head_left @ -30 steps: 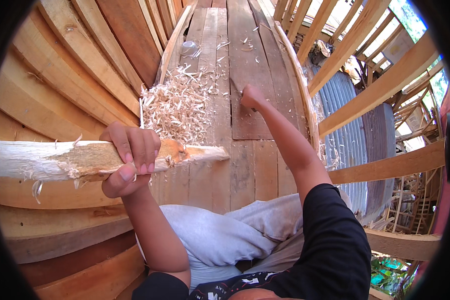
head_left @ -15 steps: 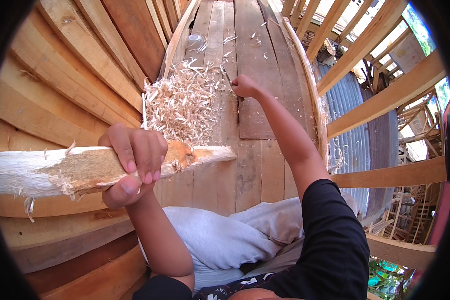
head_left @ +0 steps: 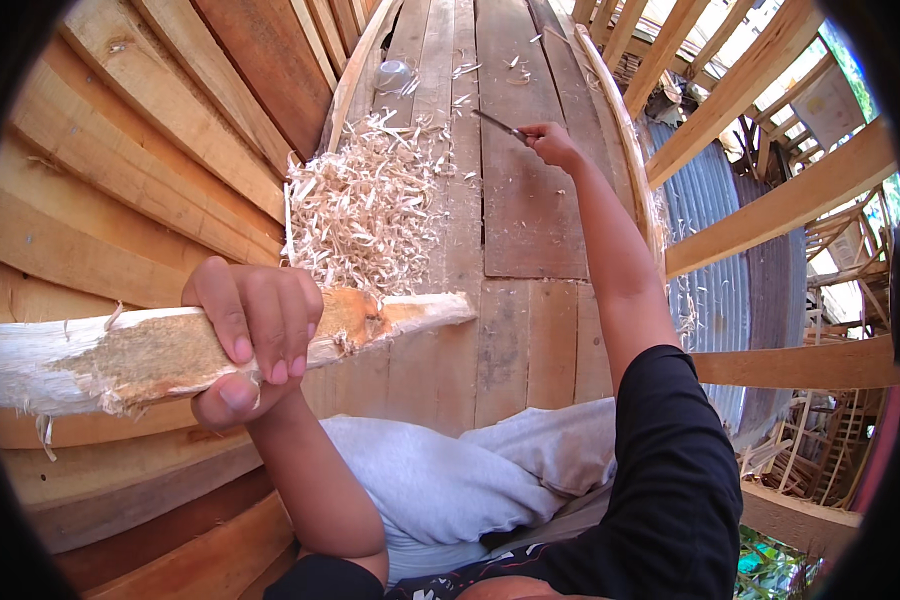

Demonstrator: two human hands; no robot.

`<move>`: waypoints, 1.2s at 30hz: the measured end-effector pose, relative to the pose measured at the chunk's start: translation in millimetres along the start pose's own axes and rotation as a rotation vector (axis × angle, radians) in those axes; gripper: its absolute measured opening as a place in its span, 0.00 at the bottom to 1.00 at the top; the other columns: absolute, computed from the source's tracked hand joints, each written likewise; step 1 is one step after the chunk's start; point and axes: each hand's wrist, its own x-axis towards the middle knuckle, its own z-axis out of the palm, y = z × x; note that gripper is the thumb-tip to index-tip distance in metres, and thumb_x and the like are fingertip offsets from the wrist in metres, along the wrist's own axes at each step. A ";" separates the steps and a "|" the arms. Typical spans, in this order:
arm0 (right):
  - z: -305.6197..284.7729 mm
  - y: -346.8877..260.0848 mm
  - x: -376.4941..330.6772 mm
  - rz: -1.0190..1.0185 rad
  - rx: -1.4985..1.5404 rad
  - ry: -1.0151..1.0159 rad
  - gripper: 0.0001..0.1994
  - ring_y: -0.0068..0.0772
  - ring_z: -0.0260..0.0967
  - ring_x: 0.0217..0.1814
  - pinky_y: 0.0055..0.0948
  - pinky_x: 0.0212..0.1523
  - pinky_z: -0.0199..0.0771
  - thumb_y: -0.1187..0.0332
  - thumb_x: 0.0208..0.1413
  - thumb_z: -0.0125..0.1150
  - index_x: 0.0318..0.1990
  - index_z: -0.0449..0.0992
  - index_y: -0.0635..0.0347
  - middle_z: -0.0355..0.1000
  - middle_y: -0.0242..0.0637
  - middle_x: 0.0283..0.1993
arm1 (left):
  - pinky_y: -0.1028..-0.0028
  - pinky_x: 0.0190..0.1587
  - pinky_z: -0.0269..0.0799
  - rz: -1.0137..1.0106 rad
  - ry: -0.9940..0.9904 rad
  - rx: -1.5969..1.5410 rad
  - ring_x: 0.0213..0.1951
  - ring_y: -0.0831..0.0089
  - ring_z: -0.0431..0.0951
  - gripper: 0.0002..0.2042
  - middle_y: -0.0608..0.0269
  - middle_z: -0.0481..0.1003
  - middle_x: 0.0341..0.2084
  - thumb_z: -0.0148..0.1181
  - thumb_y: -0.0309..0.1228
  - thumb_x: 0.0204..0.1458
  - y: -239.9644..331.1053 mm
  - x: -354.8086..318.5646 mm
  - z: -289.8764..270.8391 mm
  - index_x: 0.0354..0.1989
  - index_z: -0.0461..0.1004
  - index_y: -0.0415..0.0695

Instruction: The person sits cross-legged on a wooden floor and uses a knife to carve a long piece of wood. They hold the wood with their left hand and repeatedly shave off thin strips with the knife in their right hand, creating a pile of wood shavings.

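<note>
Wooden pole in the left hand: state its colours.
The wooden pole is creamy white with tan patches; the head view shows it.

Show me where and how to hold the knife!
Probably by the handle, coming from the right, as the right hand does. The knife is long and thin, its blade pointing forward and left, so that side should keep you clear of the edge. The hand hides most of the handle.

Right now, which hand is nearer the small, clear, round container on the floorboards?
Right. The right hand, holding a thin dark knife, is right of and slightly back from the clear container; the left hand, gripping a pale rough wooden pole, is farther back.
</note>
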 end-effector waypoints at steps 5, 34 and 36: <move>12.2 -5.5 -0.5 -0.011 0.069 0.242 0.17 0.32 0.73 0.31 0.31 0.32 0.69 0.73 0.51 0.55 0.49 0.78 0.55 0.78 0.44 0.36 | 0.79 0.27 0.59 0.019 0.029 0.008 0.16 0.79 0.67 0.13 0.72 0.67 0.13 0.62 0.32 0.38 0.2 -1.8 2.3 0.26 0.62 0.50; 89.4 -74.7 14.5 -0.096 -0.066 0.239 0.12 0.47 0.75 0.41 0.37 0.43 0.72 0.70 0.53 0.55 0.43 0.78 0.62 0.77 0.49 0.38 | 0.78 0.27 0.61 -0.005 -0.010 -0.026 0.17 0.79 0.67 0.12 0.71 0.67 0.15 0.61 0.29 0.36 3.0 -4.2 -3.2 0.27 0.63 0.49; 95.7 -83.4 15.9 -0.107 -0.088 0.209 0.12 0.48 0.74 0.42 0.37 0.44 0.72 0.70 0.53 0.55 0.42 0.79 0.62 0.77 0.49 0.37 | 0.78 0.27 0.61 -0.003 -0.021 -0.018 0.17 0.79 0.67 0.12 0.71 0.68 0.15 0.61 0.29 0.36 4.3 -5.5 -5.4 0.27 0.63 0.49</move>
